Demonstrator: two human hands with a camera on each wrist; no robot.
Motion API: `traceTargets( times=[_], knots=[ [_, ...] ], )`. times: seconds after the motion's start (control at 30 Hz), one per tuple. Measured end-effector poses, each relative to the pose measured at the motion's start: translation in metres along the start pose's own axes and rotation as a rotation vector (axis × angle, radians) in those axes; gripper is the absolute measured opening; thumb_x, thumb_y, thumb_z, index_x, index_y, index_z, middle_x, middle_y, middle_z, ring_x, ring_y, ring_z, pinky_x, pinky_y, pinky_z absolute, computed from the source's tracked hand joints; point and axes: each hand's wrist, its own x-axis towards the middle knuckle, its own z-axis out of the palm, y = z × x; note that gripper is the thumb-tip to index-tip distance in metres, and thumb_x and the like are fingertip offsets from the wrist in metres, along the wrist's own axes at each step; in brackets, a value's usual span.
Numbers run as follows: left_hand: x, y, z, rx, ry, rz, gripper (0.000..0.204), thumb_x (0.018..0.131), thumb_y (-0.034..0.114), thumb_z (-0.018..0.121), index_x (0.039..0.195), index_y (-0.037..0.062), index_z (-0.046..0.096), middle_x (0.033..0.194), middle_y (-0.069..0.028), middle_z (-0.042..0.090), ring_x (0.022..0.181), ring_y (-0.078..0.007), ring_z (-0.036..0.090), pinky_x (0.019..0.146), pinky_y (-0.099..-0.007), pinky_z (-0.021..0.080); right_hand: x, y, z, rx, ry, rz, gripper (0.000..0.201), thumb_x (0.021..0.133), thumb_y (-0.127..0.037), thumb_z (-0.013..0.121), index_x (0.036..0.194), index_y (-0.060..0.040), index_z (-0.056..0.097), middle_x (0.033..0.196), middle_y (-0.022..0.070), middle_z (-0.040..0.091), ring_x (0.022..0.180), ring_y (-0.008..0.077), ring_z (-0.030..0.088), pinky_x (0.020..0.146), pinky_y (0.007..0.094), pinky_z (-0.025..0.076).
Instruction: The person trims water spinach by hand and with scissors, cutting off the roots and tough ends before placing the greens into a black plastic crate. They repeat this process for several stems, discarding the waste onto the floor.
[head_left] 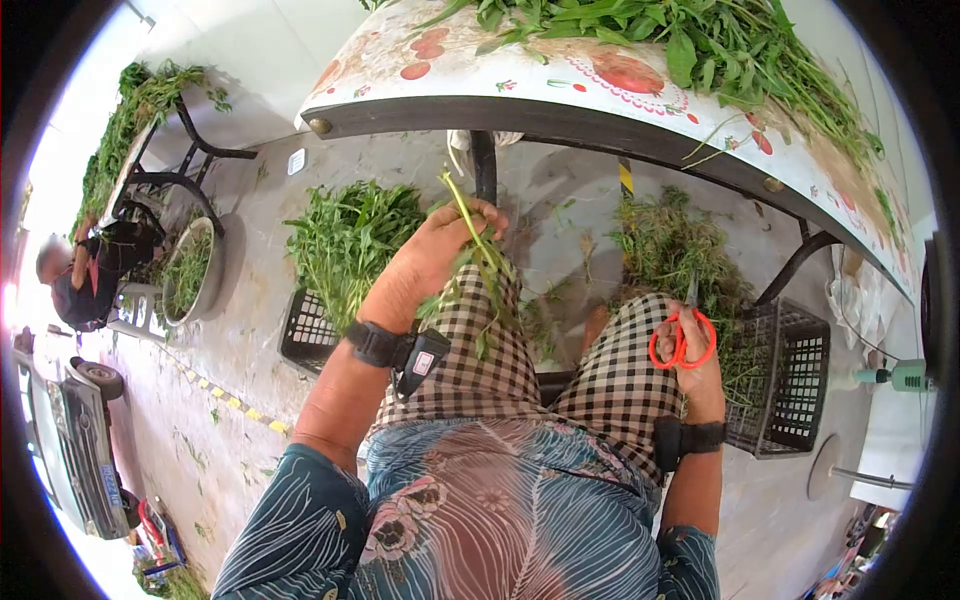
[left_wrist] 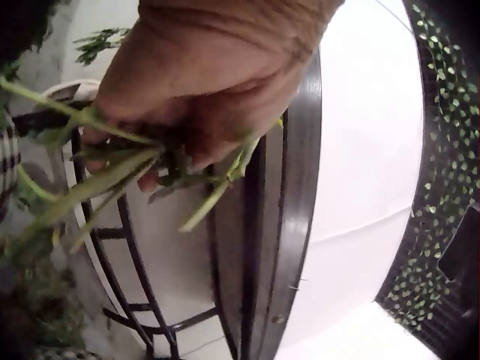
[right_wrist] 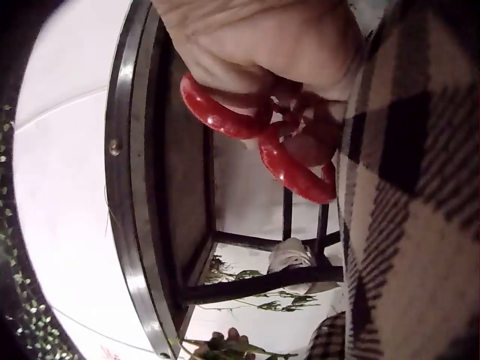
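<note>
My left hand [head_left: 432,250] grips a small bunch of green leafy stems [head_left: 458,192] over the left thigh. Cut-looking stem ends stick up past the fingers, and the leaves hang down toward the knee. In the left wrist view the stems [left_wrist: 105,184] fan out from under the curled fingers. Scissors with red handles [right_wrist: 296,174] are in my right hand [head_left: 690,348], which rests by the right thigh. Its fingers pass through the handle loops, and the blades point away from me, mostly hidden in the right wrist view.
Ahead stands a table [head_left: 420,75] with a patterned cover, heaped with greens [head_left: 700,40]. A black crate [head_left: 310,325] with leafy greens [head_left: 355,235] is at left. Another crate [head_left: 795,380] and a pile of stems [head_left: 680,240] lie at right. A person [head_left: 75,270] sits far left.
</note>
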Motion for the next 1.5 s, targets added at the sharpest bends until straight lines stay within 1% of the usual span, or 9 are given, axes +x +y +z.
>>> traceTargets(
  times=[0.13, 0.3, 0.4, 0.53, 0.7, 0.8, 1.07, 1.23, 1.5],
  knots=[
    [-0.012, 0.008, -0.018, 0.617, 0.093, 0.044, 0.022, 0.088, 0.020, 0.058, 0.101, 0.0024, 0.060, 0.098, -0.0052, 0.063, 0.090, -0.0153, 0.056, 0.079, -0.0302, 0.045, 0.000, 0.000, 0.000, -0.053, -0.060, -0.016, 0.041, 0.092, -0.032, 0.053, 0.118, -0.0003, 0.047, 0.073, 0.0062, 0.059, 0.055, 0.0098, 0.051, 0.047, 0.0248, 0.041],
    [-0.020, 0.010, -0.049, 0.600, 0.279, 0.052, 0.035, 0.085, 0.031, 0.064, 0.098, -0.0014, 0.060, 0.076, -0.0034, 0.058, 0.061, -0.0097, 0.057, 0.052, -0.0217, 0.050, 0.003, 0.002, 0.000, -0.029, -0.057, -0.005, 0.043, 0.091, -0.034, 0.054, 0.119, -0.0009, 0.047, 0.072, 0.0059, 0.058, 0.055, 0.0096, 0.050, 0.048, 0.0247, 0.041],
    [-0.028, 0.021, -0.055, 0.537, 0.399, -0.049, 0.032, 0.083, 0.025, 0.067, 0.093, -0.0043, 0.060, 0.068, -0.0041, 0.058, 0.055, -0.0097, 0.054, 0.048, -0.0225, 0.048, 0.005, 0.002, -0.006, -0.045, -0.122, -0.006, 0.044, 0.091, -0.034, 0.053, 0.120, -0.0010, 0.047, 0.072, 0.0056, 0.058, 0.054, 0.0091, 0.050, 0.047, 0.0234, 0.040],
    [-0.031, 0.011, -0.081, 0.287, 0.545, -0.002, 0.036, 0.083, 0.031, 0.066, 0.088, -0.0035, 0.058, 0.070, -0.0041, 0.057, 0.054, -0.0111, 0.054, 0.048, -0.0248, 0.049, 0.004, 0.005, -0.001, -0.053, -0.012, -0.008, 0.044, 0.091, -0.035, 0.052, 0.119, -0.0009, 0.050, 0.071, 0.0049, 0.058, 0.053, 0.0082, 0.050, 0.045, 0.0222, 0.039],
    [-0.030, -0.030, -0.152, -0.228, 0.731, -0.090, 0.026, 0.086, 0.038, 0.062, 0.083, 0.0124, 0.055, 0.076, -0.0012, 0.055, 0.064, -0.0160, 0.056, 0.058, -0.0359, 0.050, 0.004, 0.002, 0.001, -0.073, -0.013, -0.002, 0.041, 0.090, -0.034, 0.054, 0.118, -0.0029, 0.051, 0.071, 0.0045, 0.059, 0.052, 0.0076, 0.050, 0.045, 0.0220, 0.040],
    [-0.040, -0.062, -0.190, -0.615, 0.714, -0.083, 0.028, 0.086, 0.038, 0.061, 0.079, 0.0121, 0.052, 0.071, -0.0027, 0.055, 0.063, -0.0170, 0.056, 0.058, -0.0354, 0.050, 0.002, 0.002, 0.006, -0.093, 0.011, -0.012, 0.040, 0.090, -0.035, 0.055, 0.116, -0.0052, 0.053, 0.073, 0.0039, 0.059, 0.053, 0.0072, 0.050, 0.045, 0.0218, 0.040],
    [-0.062, -0.136, -0.236, -0.976, 1.053, -0.245, 0.032, 0.090, 0.043, 0.052, 0.086, 0.0115, 0.053, 0.070, -0.0034, 0.057, 0.068, -0.0190, 0.056, 0.062, -0.0377, 0.047, 0.003, -0.001, 0.014, -0.114, 0.049, 0.007, 0.040, 0.090, -0.034, 0.054, 0.117, -0.0040, 0.052, 0.070, 0.0037, 0.056, 0.051, 0.0070, 0.048, 0.044, 0.0215, 0.038],
    [-0.068, -0.151, -0.243, -1.054, 1.093, -0.245, 0.042, 0.092, 0.044, 0.048, 0.086, 0.0025, 0.050, 0.068, -0.0083, 0.054, 0.064, -0.0225, 0.049, 0.061, -0.0369, 0.045, 0.004, -0.004, 0.019, -0.162, 0.039, 0.023, 0.042, 0.090, -0.035, 0.055, 0.117, -0.0026, 0.051, 0.067, 0.0037, 0.055, 0.050, 0.0071, 0.047, 0.044, 0.0217, 0.036],
    [-0.072, -0.191, -0.262, -1.115, 0.830, -0.241, 0.055, 0.094, 0.052, 0.030, 0.078, 0.0027, 0.050, 0.066, -0.0087, 0.053, 0.062, -0.0248, 0.048, 0.060, -0.0372, 0.043, 0.010, -0.006, 0.026, -0.183, 0.052, 0.064, 0.042, 0.090, -0.034, 0.055, 0.118, -0.0026, 0.052, 0.068, 0.0031, 0.056, 0.051, 0.0066, 0.048, 0.042, 0.0207, 0.036]
  ],
)
